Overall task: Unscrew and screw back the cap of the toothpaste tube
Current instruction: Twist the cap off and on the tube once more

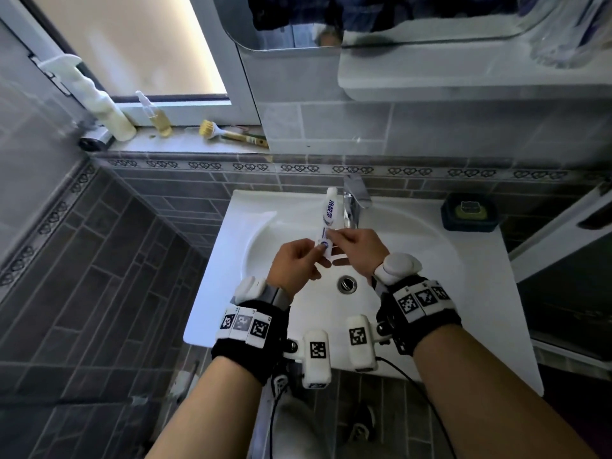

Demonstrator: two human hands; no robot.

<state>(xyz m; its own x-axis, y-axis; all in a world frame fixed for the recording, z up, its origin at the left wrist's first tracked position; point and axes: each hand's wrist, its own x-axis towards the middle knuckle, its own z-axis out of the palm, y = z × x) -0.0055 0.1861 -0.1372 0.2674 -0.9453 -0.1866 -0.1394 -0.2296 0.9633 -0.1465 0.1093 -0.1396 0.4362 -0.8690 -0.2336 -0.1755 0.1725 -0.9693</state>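
A white toothpaste tube [329, 212] with blue lettering is held over the sink basin, its crimped end pointing away toward the wall and its cap end toward me. My right hand [359, 251] grips the tube's lower body from the right. My left hand [298, 265] pinches the cap end [324, 251] with thumb and fingers; the cap itself is mostly covered by those fingers. Both wrists wear black bands with white marker blocks.
A white sink [430, 260] with a drain [346, 283] lies below the hands, and a chrome faucet [353, 207] stands just behind the tube. A dark soap dish [469, 212] sits at the right rear. A brush [228, 134] and bottle [158, 119] rest on the window ledge.
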